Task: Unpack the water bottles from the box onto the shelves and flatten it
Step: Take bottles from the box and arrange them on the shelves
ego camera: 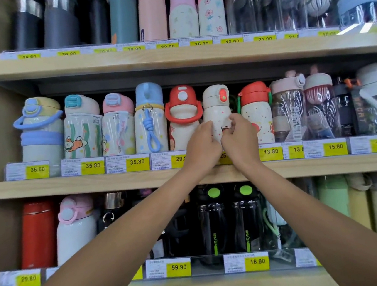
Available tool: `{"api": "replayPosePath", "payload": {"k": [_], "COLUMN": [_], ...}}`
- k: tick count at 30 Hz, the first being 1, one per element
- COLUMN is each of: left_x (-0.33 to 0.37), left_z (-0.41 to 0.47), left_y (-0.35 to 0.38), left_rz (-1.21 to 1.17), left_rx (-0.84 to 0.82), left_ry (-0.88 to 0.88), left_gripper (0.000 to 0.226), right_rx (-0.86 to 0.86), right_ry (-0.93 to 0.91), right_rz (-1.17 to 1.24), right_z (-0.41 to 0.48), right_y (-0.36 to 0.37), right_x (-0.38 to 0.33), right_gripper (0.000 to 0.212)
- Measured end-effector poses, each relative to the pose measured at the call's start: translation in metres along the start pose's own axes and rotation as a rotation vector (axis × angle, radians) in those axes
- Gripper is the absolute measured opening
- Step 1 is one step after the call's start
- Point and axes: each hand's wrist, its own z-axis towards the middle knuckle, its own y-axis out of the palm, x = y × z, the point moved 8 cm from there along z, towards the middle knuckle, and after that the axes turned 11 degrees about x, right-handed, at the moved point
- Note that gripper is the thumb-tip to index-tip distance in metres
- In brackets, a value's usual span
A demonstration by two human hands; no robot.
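Seemingly squaring it on the middle shelf (pixel 92 181), left hand (pixel 203 144) and right hand (pixel 239 137) clasp the cream bottle (pixel 216 108) at nine and three o'clock.

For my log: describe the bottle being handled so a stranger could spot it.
Middle shelf, about halfway along. Between a red-handled bottle and a red-lidded bottle stands the cream bottle, held by left hand and right hand. Unlike them, its lid is cream with a red button.
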Motion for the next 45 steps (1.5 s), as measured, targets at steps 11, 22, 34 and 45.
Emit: {"api": "replayPosePath", "payload": {"k": [11,22,34,45], "left_x": [-0.005,-0.005,-0.001,0.04], "left_z": [-0.002,0.0,-0.003,-0.014], "left_y": [-0.004,-0.001,-0.005,0.027], "left_rz": [-0.054,-0.106,-0.21,-0.381], "left_rx": [-0.07,-0.142,-0.021,-0.014], "left_ry": [-0.061,-0.101,-0.117,-0.033], "left_gripper": [0.046,0.035,0.047,0.045], "right_rx": [-0.073,-0.028,0.016,0.08], "right_ry": [0.079,0.174,0.12,0.039], "right_rz": [0.027,0.095,0.05,-0.102], "right_z": [0.0,0.001,0.003,0.02], "right_y": [0.005,-0.003,-0.017,-0.062], "right_x": [-0.007,-0.002,-0.001,0.032], "right_gripper": [0.029,0.046,0.037,0.042]}}
